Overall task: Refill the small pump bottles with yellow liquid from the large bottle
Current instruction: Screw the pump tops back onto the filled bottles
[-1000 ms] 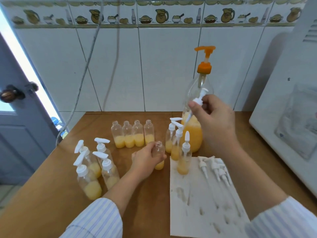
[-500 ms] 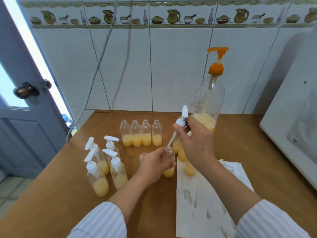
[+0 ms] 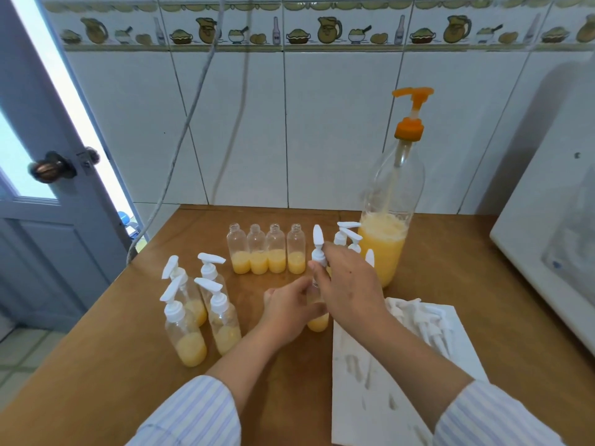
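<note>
A small clear bottle (image 3: 318,321) with yellow liquid at its bottom stands on the wooden table (image 3: 135,349). My left hand (image 3: 288,312) grips it from the left. My right hand (image 3: 349,284) holds a white pump cap (image 3: 318,244) seated on that bottle's neck. The large clear bottle (image 3: 388,220) with an orange pump stands behind, about a third full of yellow liquid. A row of several uncapped small bottles (image 3: 267,252) stands at the back. Three capped small bottles (image 3: 199,310) stand at the left. More capped ones (image 3: 347,236) are partly hidden behind my right hand.
A white paper sheet (image 3: 380,387) lies at the right front with several loose white pump caps (image 3: 421,320) on it. A white appliance (image 3: 553,246) fills the right edge. A tiled wall is behind, a cable (image 3: 180,146) hangs down, and a door (image 3: 42,175) is at the left.
My right hand brought the white pump cap down from beside the large bottle, fed its tube into the held bottle and lowered the cap onto the neck. My left hand stayed on the bottle.
</note>
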